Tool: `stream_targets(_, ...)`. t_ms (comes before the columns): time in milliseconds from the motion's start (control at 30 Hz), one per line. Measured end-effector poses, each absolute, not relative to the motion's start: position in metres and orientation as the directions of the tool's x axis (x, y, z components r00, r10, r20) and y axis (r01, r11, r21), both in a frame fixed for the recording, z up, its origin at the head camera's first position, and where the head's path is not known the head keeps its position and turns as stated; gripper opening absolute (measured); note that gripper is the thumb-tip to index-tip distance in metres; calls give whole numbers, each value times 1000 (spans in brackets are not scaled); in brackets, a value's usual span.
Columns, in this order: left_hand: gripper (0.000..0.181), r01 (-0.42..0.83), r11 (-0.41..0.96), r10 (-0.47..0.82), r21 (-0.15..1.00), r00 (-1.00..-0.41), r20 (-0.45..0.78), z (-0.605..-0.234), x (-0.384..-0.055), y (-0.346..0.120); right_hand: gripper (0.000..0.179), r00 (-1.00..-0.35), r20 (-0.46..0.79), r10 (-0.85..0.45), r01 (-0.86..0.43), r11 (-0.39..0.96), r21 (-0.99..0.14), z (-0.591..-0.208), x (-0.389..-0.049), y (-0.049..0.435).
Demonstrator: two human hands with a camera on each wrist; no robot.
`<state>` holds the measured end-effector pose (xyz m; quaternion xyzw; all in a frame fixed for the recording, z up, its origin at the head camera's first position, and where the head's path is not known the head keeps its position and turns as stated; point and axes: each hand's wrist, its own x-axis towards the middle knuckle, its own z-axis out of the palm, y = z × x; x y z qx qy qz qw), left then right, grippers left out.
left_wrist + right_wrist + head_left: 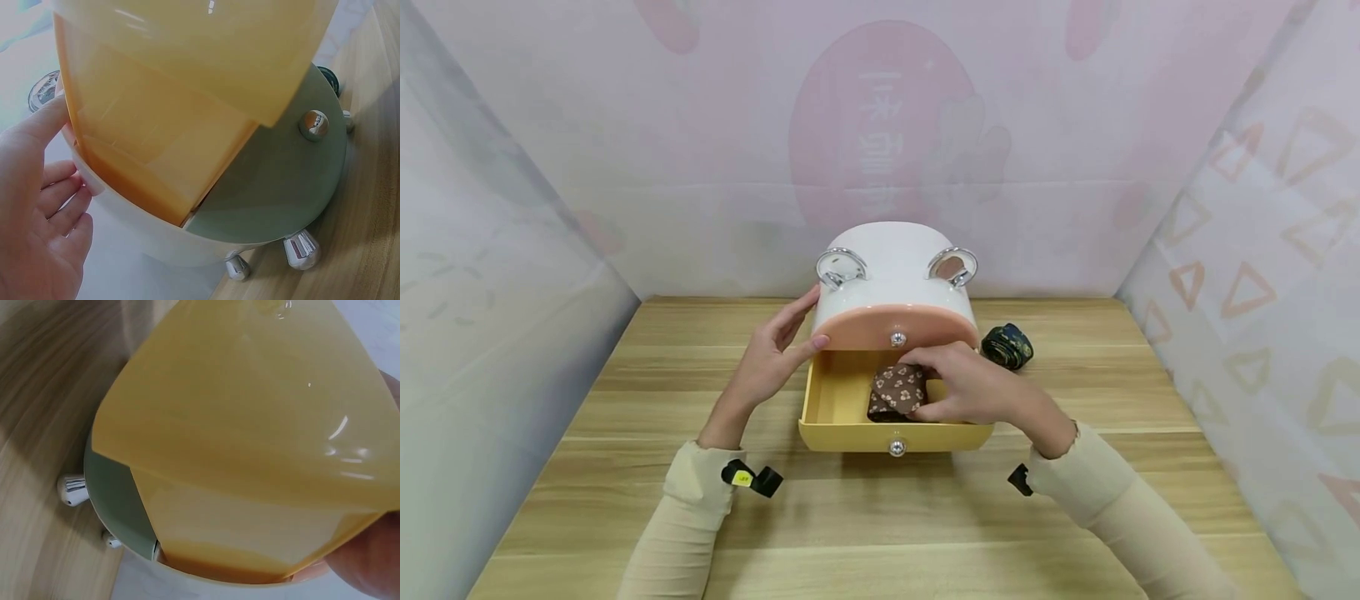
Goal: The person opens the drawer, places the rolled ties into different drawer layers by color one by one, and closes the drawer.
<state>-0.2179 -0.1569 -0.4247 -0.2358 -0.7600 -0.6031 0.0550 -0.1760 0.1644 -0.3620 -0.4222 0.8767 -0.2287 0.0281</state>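
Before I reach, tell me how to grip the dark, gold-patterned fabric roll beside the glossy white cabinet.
Probably pinch the dark roll across its outer curved sides, coming from the right: it is a rounded coil, and the white cabinet stands close on its left.

The left sleeve (670,542), lower left in the head view, is cream with a broad cuff (696,482); the right sleeve (1138,521), lower right, matches. At the left cuff sits a black angular fitting (767,482) with a yellow label (742,478), its marking illegible; by the right sleeve, a smaller black piece (1021,480). The left hand (767,360) and right hand (973,385) are bare.
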Motion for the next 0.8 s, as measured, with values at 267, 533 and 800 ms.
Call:
stream_targets(267, 67, 426, 163, 297, 890, -881, 367, -425, -217, -157, 48, -639, 117, -760, -739, 566, -365, -366, -178, 159)
stream_targets(533, 67, 427, 160, 293, 890, -882, 370, -425, -216, -158, 49, -637, 90, -765, -740, 575, -350, -367, -178, 157)
stream_targets(800, 68, 425, 159, 293, 891, -882, 369, -424, -216, -158, 55, -649, 39, -759, -728, 606, -321, -365, -176, 155)
